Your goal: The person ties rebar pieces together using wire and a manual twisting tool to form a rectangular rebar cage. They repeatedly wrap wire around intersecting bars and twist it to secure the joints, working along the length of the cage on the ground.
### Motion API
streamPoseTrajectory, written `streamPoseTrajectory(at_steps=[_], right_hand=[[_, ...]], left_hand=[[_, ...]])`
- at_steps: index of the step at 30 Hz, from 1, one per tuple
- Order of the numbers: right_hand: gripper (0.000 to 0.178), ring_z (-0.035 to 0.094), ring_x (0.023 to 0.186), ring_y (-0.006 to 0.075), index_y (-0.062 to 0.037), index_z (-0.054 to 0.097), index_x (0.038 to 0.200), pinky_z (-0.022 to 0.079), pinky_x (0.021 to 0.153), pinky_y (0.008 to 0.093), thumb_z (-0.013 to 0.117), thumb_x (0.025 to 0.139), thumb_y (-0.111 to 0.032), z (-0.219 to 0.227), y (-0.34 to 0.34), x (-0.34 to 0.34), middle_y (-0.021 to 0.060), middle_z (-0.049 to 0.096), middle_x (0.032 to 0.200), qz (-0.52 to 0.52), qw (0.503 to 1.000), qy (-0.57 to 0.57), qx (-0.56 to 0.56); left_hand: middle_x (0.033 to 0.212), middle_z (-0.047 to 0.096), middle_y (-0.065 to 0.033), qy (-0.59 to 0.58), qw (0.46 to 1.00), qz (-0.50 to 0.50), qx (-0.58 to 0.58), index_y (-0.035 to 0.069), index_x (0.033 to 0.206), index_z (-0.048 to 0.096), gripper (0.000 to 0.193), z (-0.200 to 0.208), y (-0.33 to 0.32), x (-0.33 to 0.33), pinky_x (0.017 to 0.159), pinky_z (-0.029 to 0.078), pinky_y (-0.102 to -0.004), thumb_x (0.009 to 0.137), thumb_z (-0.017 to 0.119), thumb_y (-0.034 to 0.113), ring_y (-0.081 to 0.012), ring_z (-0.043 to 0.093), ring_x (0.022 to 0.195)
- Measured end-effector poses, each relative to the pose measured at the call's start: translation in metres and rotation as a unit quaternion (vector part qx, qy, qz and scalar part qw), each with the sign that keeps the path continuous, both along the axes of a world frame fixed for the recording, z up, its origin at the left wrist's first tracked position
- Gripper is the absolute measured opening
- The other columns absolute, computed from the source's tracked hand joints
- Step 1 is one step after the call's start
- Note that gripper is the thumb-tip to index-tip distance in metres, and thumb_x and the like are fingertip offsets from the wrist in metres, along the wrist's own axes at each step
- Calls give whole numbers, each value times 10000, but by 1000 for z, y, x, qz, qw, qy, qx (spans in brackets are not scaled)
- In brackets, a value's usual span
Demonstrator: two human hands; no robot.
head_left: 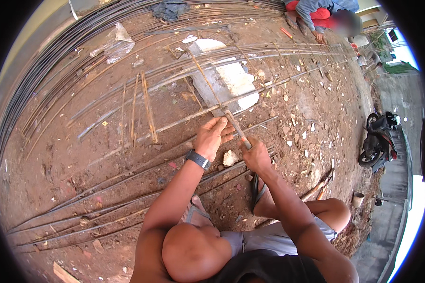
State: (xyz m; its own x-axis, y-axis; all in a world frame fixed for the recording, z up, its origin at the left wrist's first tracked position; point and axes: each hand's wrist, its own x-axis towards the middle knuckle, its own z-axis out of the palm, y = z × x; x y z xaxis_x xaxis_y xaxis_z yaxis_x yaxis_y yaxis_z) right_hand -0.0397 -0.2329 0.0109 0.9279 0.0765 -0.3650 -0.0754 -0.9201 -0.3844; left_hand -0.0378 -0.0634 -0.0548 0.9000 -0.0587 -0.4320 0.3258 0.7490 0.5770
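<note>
A long rebar cage (184,114) with rusty square stirrups lies across the ground in front of me. My right hand (256,154) is closed around the handle of metal pincers (236,126), which show a bit of orange near the grip. Their head meets the near bar of the cage, where a stirrup (204,73) crosses it; the jaws are too small to make out. Just left of the pincers is my left hand (213,137), thumb and fingers apart, holding nothing that I can see. A dark watch (198,159) is on that wrist.
Under the cage lies a pale broken slab (222,80). Long loose bars (104,188) run along the ground at the near left, and more are bundled at the far left. Another person (311,16) squats at the far right end. A motorbike (379,141) stands by the right wall.
</note>
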Motion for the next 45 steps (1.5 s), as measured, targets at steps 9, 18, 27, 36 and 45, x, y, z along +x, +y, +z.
streamPoseTrajectory(at_steps=[9, 18, 27, 36, 45], right_hand=[[384, 643, 580, 286, 23, 654, 1008, 498, 574, 452, 607, 1017, -357, -25, -8, -12, 196, 659, 684, 65, 996, -41, 55], [497, 659, 860, 395, 94, 565, 1261, 530, 844, 476, 617, 1013, -334, -77, -29, -42, 232, 646, 850, 32, 965, -258, 24], [206, 670, 778, 476, -17, 656, 1014, 522, 719, 566, 550, 1006, -194, -35, 80, -37, 254, 702, 881, 188, 976, -32, 109], [207, 459, 659, 47, -49, 582, 1081, 412, 590, 229, 481, 1062, -228, -87, 91, -57, -37, 537, 780, -111, 836, 256, 472], [124, 655, 842, 413, -39, 547, 1065, 504, 736, 495, 547, 987, -136, -70, 92, -52, 213, 644, 951, 203, 954, -24, 217]], left_hand=[[1015, 711, -57, -48, 991, 26, 126, 15, 1136, 691, 240, -15, -1, 0, 733, 612, -278, 1030, 621, 218, -159, 718, 913], [921, 733, -18, -24, 976, -12, 216, 16, 1051, 750, 244, -55, 34, -58, 599, 501, -235, 1003, 664, 239, -56, 599, 751], [889, 705, -11, 54, 981, 99, 160, 3, 1108, 736, 221, -42, 39, -94, 653, 497, -197, 1003, 672, 186, -38, 610, 765], [921, 704, 2, 40, 992, 109, 51, 28, 1121, 712, 198, -54, 49, -111, 659, 533, -241, 993, 681, 176, -67, 619, 720], [927, 719, -35, 50, 988, 132, 56, 20, 1079, 697, 153, -62, 58, -121, 642, 588, -251, 966, 707, 123, -87, 679, 748]])
